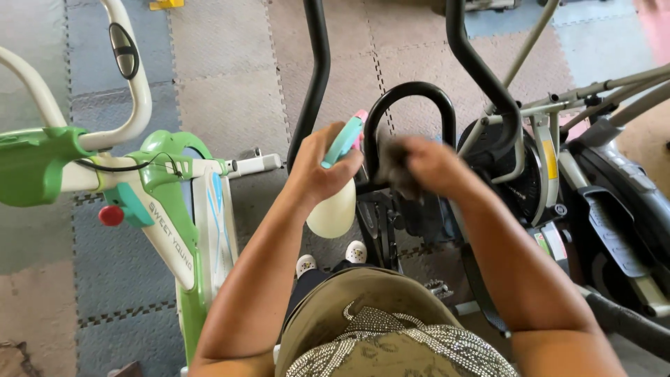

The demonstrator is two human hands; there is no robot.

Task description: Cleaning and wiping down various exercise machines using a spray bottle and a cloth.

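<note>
A: What does the left hand point(317, 167) grip?

B: Its fingers wrap the neck of a spray bottle point(338, 188), closed tight on it; the pale body hangs below the fist and the teal-and-pink trigger head point(347, 136) sticks up.

A: And the right hand point(433, 164)?

B: Pressed together on a dark cloth point(396, 171), held against the black loop handlebar point(412, 105) of the exercise machine.

A: Which way does the bottle point?

B: Its long axis runs nearly upright, the nozzle tilted toward the handlebar. To work well, I'd judge: keep the nozzle close to the bar and the cloth flat on it.

A: Anything beside it?

B: A green-and-white exercise bike point(167, 209), on the foam floor mats point(230, 91).
</note>
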